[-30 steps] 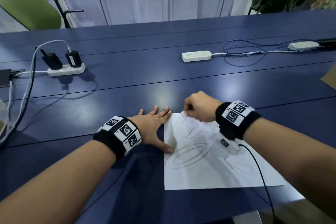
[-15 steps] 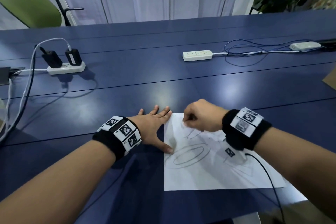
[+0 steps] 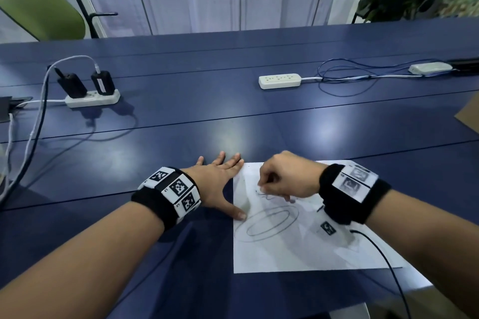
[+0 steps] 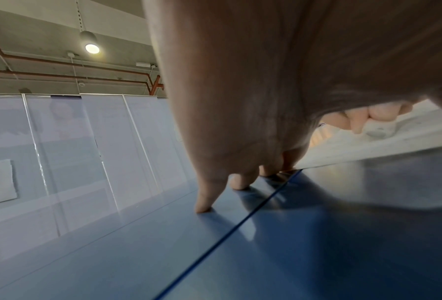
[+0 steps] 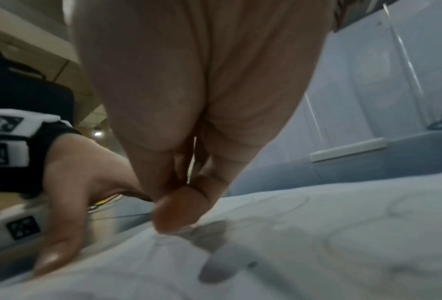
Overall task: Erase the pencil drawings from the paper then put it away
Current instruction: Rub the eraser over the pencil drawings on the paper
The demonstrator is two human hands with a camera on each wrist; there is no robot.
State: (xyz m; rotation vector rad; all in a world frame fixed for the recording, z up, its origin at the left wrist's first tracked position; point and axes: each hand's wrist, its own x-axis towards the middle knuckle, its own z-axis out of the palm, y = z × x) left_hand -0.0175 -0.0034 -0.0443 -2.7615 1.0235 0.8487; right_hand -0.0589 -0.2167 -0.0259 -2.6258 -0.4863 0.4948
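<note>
White sheet of paper with grey pencil drawings (image 3: 298, 241) lies flat near the front edge of the dark blue desk (image 3: 233, 116), right of centre. Its near edge runs roughly parallel to the desk's front edge, with a narrow strip of bare desk between; its right near corner comes close to the desk's corner.

Left hand (image 3: 220, 184): fingers straight and spread, palm down, pressing flat. Fingertips sit on the desk just beside the paper's far left corner; thumb tip rests on the paper's left edge. In the left wrist view the fingertips (image 4: 204, 207) touch the blue surface next to a seam line.

Right hand (image 3: 287, 176): curled tight over the paper's far part, fingertips pinched together and pressed down on a scribbled pencil mark. In the left wrist view a small whitish eraser (image 4: 378, 127) shows under the curled fingers. Right wrist view blurred; the thumb (image 5: 178, 207) meets the paper.

A double oval drawing (image 3: 267, 223) lies nearer the front, just below the right hand, uncovered. Fainter lines towards the paper's right side.

Open desk surface stretches wide behind and to the left of the hands. Well back: white power strip with two black adapters (image 3: 92, 97) towards the left edge, a second white power strip (image 3: 280, 81) mid-desk, thin blue cables (image 3: 344, 77) trailing right. Brown cardboard corner (image 3: 469, 114) at the right edge.
</note>
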